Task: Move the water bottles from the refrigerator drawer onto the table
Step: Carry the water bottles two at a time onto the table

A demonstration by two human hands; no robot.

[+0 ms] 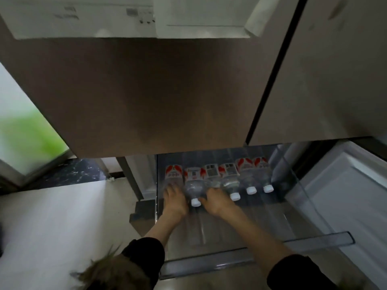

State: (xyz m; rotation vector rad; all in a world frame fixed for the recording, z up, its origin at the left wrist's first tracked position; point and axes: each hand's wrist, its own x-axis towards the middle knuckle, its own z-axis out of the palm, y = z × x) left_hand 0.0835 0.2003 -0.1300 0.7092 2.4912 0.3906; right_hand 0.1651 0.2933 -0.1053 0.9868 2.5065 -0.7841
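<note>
Several clear water bottles with red-and-white labels and white caps lie side by side at the back of the pulled-out refrigerator drawer (247,245), caps toward me. My left hand (174,200) covers the neck of the leftmost bottle (172,174), its cap hidden under the fingers. My right hand (215,200) is closed over the neck of the third bottle (211,174). Between my hands lies the second bottle (193,185), its cap showing. Three more bottles (247,174) lie to the right, untouched.
The closed upper refrigerator doors (157,97) hang over the drawer's back. An open white compartment (345,195) lies to the right. Pale floor (52,216) spreads to the left, with a dark marble strip (69,170) and a bright window beyond.
</note>
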